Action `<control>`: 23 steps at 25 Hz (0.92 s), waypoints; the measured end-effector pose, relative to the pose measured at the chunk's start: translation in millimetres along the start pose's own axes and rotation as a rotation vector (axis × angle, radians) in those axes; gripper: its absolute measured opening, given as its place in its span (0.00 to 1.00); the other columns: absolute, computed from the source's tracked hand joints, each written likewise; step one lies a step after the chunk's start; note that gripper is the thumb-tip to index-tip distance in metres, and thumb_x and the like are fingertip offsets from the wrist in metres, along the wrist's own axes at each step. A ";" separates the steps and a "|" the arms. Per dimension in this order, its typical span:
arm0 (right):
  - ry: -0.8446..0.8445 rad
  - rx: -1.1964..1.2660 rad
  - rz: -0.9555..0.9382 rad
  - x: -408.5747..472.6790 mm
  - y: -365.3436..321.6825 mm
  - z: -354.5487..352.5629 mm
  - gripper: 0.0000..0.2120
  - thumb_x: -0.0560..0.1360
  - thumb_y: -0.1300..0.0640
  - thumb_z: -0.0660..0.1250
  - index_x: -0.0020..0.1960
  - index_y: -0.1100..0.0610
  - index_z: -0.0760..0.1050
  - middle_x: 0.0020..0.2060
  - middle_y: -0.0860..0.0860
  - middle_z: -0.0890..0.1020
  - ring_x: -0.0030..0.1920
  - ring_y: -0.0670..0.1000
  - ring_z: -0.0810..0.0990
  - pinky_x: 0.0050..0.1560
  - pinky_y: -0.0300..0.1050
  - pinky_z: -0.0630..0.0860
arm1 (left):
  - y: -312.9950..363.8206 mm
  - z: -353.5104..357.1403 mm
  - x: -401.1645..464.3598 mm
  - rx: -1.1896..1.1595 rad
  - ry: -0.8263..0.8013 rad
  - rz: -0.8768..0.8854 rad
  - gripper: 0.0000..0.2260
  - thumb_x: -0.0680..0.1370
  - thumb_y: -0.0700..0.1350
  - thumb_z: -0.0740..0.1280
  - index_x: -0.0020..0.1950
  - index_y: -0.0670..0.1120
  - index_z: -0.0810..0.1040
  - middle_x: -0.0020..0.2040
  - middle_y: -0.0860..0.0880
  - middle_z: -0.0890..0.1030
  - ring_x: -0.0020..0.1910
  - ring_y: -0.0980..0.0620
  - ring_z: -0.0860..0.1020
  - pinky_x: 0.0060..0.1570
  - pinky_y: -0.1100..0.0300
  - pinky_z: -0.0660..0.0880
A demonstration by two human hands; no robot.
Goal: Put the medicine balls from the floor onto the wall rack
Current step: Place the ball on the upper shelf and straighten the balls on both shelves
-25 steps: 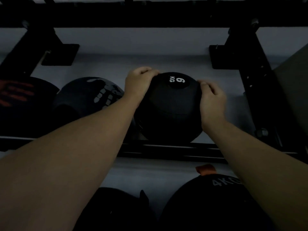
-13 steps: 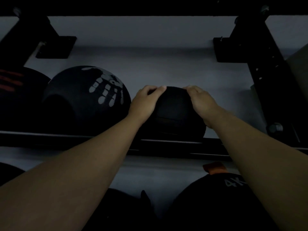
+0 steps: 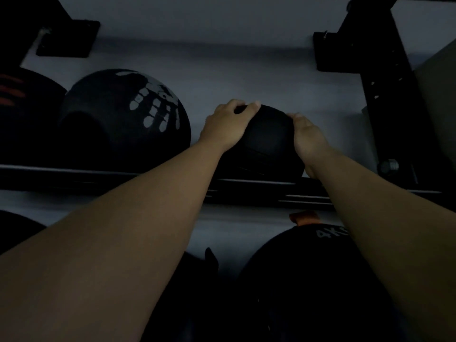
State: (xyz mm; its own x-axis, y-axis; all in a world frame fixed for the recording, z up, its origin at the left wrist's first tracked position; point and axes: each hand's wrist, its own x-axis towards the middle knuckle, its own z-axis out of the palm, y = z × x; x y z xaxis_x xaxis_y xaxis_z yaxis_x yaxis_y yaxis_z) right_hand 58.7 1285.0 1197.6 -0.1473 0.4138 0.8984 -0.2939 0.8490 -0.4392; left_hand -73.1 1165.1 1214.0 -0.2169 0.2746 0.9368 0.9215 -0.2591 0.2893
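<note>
A black medicine ball (image 3: 266,141) rests on the rail of the black wall rack (image 3: 259,187), in the gap right of a larger ball. My left hand (image 3: 224,127) curls over its upper left side and my right hand (image 3: 308,139) presses its right side. Its weight marking is turned out of sight. Both forearms reach up from the bottom of the frame.
On the same rail sits a black ball with a white handprint (image 3: 123,119), and a ball with red stripes (image 3: 22,112) at far left. A 4 KG ball (image 3: 303,275) lies on the lower level. A black rack upright (image 3: 392,95) stands at right against the pale wall.
The ball has come down onto the rail and rolled so its "6 KG" marking no longer shows. Both hands have slid onto its top and sides.
</note>
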 end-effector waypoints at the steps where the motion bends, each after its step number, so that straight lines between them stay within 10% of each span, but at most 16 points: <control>1: -0.004 -0.045 0.011 -3.7 -1.6 -1.2 0.25 0.89 0.50 0.45 0.81 0.56 0.65 0.78 0.54 0.71 0.77 0.53 0.69 0.81 0.46 0.60 | 1.7 -1.5 -5.5 0.030 -0.025 -0.022 0.32 0.81 0.71 0.55 0.80 0.56 0.69 0.80 0.48 0.70 0.78 0.43 0.69 0.77 0.44 0.66; 6: -0.024 -0.199 0.006 -33.0 -11.9 -16.0 0.23 0.88 0.51 0.50 0.81 0.55 0.64 0.78 0.56 0.71 0.71 0.53 0.71 0.65 0.36 0.61 | 3.2 -15.1 -46.7 0.198 -0.106 -0.046 0.30 0.86 0.63 0.50 0.87 0.55 0.51 0.88 0.46 0.52 0.86 0.40 0.52 0.83 0.42 0.52; 14: -0.139 -0.363 -0.033 -110.7 -21.5 -45.8 0.22 0.83 0.52 0.63 0.77 0.49 0.72 0.74 0.54 0.76 0.66 0.51 0.76 0.60 0.38 0.67 | 16.0 -25.4 -150.7 0.258 -0.165 -0.074 0.30 0.84 0.53 0.65 0.85 0.55 0.60 0.87 0.48 0.57 0.85 0.47 0.58 0.83 0.45 0.57; 18: -0.164 -0.496 -0.076 -172.0 -35.3 -71.9 0.16 0.81 0.54 0.64 0.69 0.50 0.79 0.64 0.53 0.79 0.47 0.33 0.80 0.43 0.21 0.69 | 38.9 -27.1 -198.8 0.316 -0.284 -0.098 0.26 0.83 0.55 0.67 0.80 0.54 0.68 0.81 0.50 0.68 0.79 0.46 0.68 0.77 0.44 0.66; 23: -0.177 -0.762 0.068 -229.4 -34.4 -124.8 0.18 0.82 0.49 0.62 0.72 0.48 0.74 0.68 0.56 0.75 0.68 0.61 0.74 0.70 0.60 0.72 | 52.6 -22.0 -259.1 0.215 -0.473 -0.110 0.28 0.81 0.61 0.67 0.80 0.58 0.68 0.81 0.53 0.67 0.79 0.48 0.66 0.77 0.50 0.65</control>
State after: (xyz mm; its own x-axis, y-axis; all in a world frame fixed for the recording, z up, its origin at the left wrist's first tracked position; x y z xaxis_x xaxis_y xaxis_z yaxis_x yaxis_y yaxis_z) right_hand 220.4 1201.9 1007.0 -0.3087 0.4684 0.8278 0.4408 0.8417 -0.3119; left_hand 24.5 1060.0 990.8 -0.1926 0.6897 0.6980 0.9576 -0.0231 0.2871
